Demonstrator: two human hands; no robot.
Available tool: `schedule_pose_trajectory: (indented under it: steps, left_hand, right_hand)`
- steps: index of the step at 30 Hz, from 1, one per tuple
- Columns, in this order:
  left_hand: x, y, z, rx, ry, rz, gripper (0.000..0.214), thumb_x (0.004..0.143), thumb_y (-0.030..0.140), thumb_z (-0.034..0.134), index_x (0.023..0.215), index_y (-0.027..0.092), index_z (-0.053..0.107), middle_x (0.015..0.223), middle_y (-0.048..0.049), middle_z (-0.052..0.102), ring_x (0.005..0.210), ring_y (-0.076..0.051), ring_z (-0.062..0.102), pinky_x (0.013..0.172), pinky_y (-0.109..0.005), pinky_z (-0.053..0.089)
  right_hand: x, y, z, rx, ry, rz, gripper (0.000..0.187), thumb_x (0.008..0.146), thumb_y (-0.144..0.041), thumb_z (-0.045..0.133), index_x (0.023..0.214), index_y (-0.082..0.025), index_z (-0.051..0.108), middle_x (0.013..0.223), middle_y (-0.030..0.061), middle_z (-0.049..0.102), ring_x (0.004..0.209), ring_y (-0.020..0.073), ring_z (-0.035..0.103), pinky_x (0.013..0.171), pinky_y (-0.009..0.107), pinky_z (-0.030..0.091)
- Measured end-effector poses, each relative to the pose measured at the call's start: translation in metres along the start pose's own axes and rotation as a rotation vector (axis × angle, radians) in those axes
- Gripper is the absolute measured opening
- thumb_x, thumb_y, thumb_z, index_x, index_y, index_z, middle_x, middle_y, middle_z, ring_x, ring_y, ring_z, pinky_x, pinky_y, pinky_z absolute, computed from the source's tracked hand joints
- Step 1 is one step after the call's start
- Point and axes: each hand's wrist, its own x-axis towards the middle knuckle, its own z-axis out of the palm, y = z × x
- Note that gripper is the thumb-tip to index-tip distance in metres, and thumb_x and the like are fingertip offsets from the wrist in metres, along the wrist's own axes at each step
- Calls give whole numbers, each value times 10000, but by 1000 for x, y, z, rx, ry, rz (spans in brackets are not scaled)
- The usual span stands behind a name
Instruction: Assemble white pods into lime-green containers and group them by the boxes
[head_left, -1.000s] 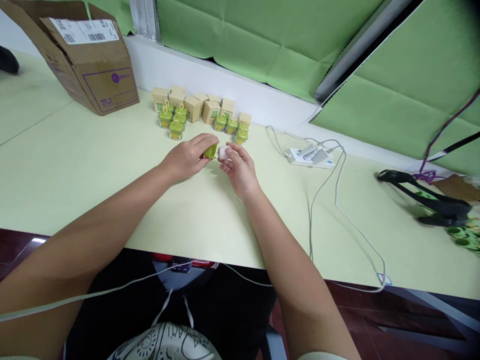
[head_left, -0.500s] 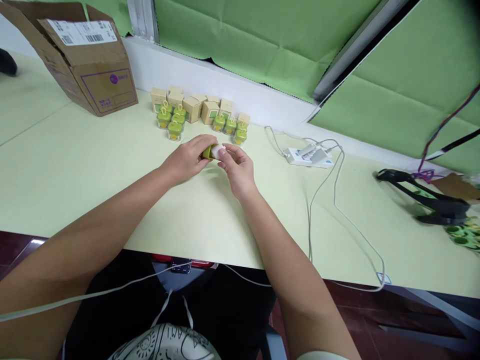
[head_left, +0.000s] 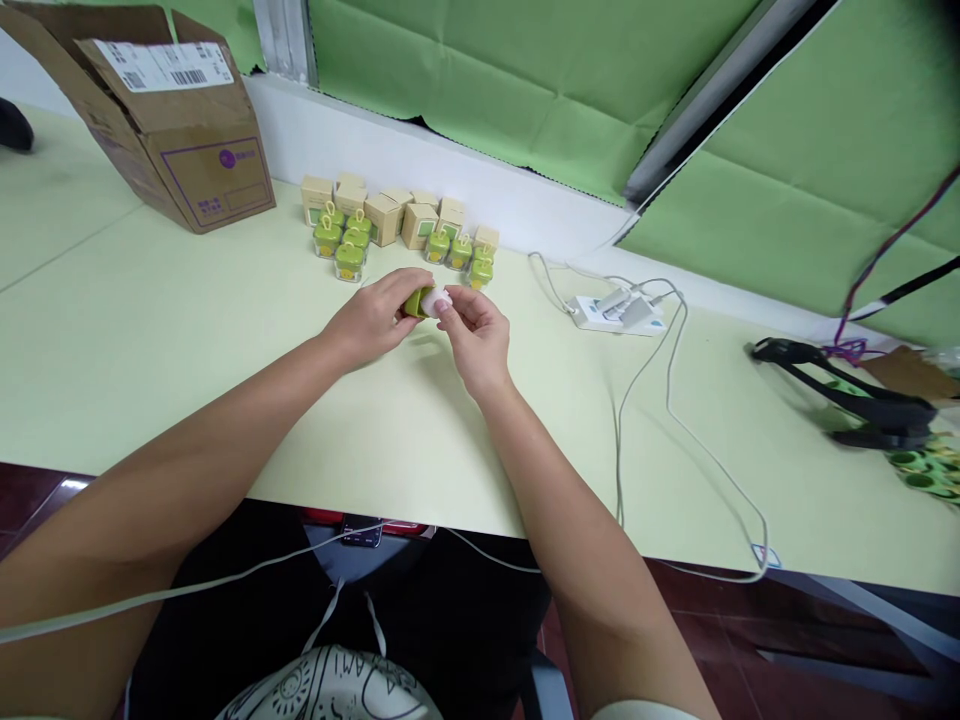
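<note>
Above the table, my left hand (head_left: pixel 375 318) is closed around a green cap (head_left: pixel 417 303) whose open side faces right. Between the thumb and fingers of my right hand (head_left: pixel 477 335) is a small white piece (head_left: pixel 433 301), which meets the cap's open side. How far the white piece goes into the cap is hidden by my fingers. Beyond my hands stand several small clear jars with green lids and loops: one group of jars (head_left: pixel 349 258) on the left, another group of jars (head_left: pixel 460 252) on the right.
Small cardboard boxes (head_left: pixel 384 218) stand behind the jars along the wall. A large open carton (head_left: pixel 202 150) is at the back left. To the right lie a white power strip (head_left: pixel 589 314) with cables and a black stand-like object (head_left: pixel 862 400). A phone (head_left: pixel 362 530) is below the table edge.
The thumb and fingers of my right hand have shifted slightly on the white piece. My left hand and the green cap stay almost in place.
</note>
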Motion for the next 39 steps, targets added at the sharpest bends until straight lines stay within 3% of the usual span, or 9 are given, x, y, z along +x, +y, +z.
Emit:
schedule_pose_trajectory:
  steps: [11,17,20,25,30,34,39]
  left_hand:
    - [-2,-3,1,51,-24,49,447,971,136,558,1410,209,597,1453,-111,698,1349,-249,677,1116,-409,587]
    - [-4,-5,6,6,-11,21,470,940,129,566,1400,208,625,1470,-119,694,1374,-257,666,1130,-435,592]
    - [-2,2,7,-47,30,-53,472,903,180,641,1374,192,663,1483,-140,685,1303,-280,698,1037,-427,629]
    - [3,12,8,-300,106,-314,506,868,271,786,1357,202,678,1299,-119,752,925,-178,738,885,-330,631]
    - [11,10,10,-648,203,-523,536,829,339,915,1281,214,655,1295,-121,739,968,-164,736,872,-310,629]
    - [17,14,4,-828,204,-671,581,782,396,983,1225,184,673,1046,-72,778,830,-146,725,805,-299,622]
    - [18,21,2,-975,179,-721,454,770,486,995,954,150,751,895,-49,760,731,-109,678,726,-240,584]
  right_hand:
    - [1,7,-4,-155,-37,-6,685,769,-798,825,1191,-258,837,1209,78,856,1087,274,815,1032,497,676]
    - [0,9,-4,-208,-35,-3,717,755,-824,817,1192,-257,854,1180,75,864,1043,283,823,1031,501,672]
    - [1,8,-4,-190,-24,-11,717,751,-826,817,1188,-259,850,1193,77,861,1070,279,820,1032,485,670]
    - [3,5,-5,-91,20,14,643,773,-769,842,1165,-260,835,1193,74,854,1074,263,809,965,470,694]
    - [3,2,-5,-1,28,83,635,744,-766,869,1161,-289,813,1210,50,845,1079,244,804,918,439,701]
    - [1,1,-3,32,-5,98,623,769,-766,854,1178,-302,781,1233,47,831,1112,234,798,936,425,688]
    - [-2,0,-1,25,-15,70,601,797,-754,846,1157,-297,694,1154,50,832,1083,223,795,920,407,675]
